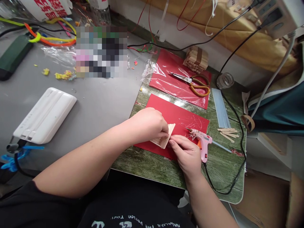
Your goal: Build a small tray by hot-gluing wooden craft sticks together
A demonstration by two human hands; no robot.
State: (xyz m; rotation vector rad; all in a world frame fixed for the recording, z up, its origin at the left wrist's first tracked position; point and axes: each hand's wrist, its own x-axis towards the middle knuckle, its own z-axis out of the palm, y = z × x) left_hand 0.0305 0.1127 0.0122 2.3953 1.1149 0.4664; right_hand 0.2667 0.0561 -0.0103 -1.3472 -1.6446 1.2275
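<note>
A small structure of wooden craft sticks (163,142) is between my hands, over a red sheet (152,106). My left hand (152,124) is closed on it from the left, fingers curled down and partly hidden. From the right, my right hand (187,152) pinches its edge between thumb and forefinger. Just beyond that hand lies a pink hot glue gun (201,139) with an orange trigger, its nozzle pointing left. A translucent glue stick (222,146) sticks out of its back. Thin glue strings are scattered on the red sheet near the nozzle.
Scissors (199,85) and a banded bundle of craft sticks (196,59) lie on a plastic-wrapped red pack (163,66). At right are blue-white glue sticks (221,107), loose craft sticks (228,133), a glass jar (224,80) and a black cord. A white power bank (46,115) lies left.
</note>
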